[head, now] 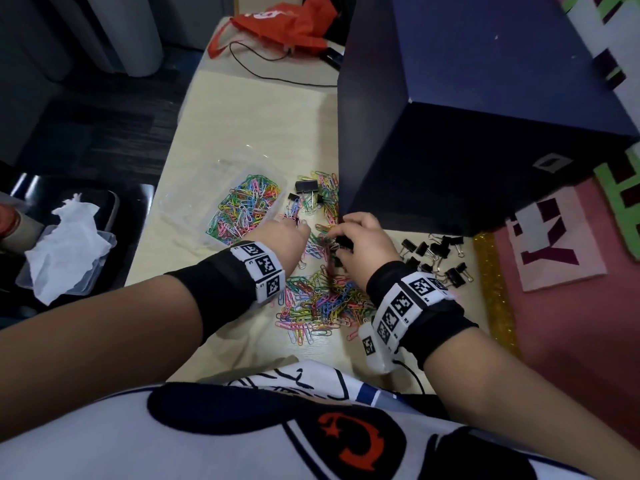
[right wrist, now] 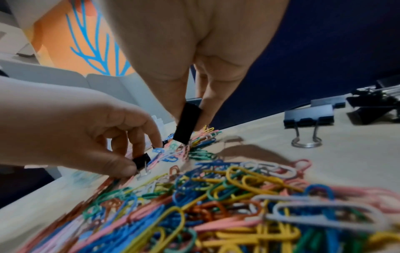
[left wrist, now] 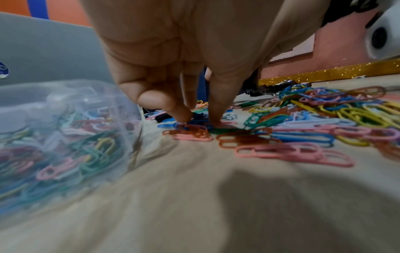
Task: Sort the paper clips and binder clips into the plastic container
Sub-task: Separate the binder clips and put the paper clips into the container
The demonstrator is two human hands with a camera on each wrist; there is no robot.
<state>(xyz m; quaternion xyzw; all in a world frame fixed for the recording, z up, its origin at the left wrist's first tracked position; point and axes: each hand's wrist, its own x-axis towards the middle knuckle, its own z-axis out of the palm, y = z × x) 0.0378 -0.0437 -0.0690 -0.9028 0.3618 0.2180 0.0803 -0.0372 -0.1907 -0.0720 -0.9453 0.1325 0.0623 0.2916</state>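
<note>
A clear plastic container [head: 188,199] at the left holds many coloured paper clips [head: 242,209]. More paper clips [head: 322,303] lie loose on the cream table [head: 242,126] in front of me. My left hand [head: 301,226] reaches down beside the container and pinches a small black binder clip [right wrist: 141,160] at the pile's edge. My right hand [right wrist: 188,120] pinches a larger black binder clip [right wrist: 186,125], lifted just above the paper clips. Several black binder clips [head: 436,254] are grouped to the right, and a few more [head: 306,188] lie near the container.
A big dark blue box [head: 485,116] stands close behind the hands at the right. A gold glitter strip [head: 493,289] and pink board edge the table's right side. An orange bag [head: 284,22] and black cable [head: 277,76] lie far back. A tissue-filled box [head: 69,258] sits left, off the table.
</note>
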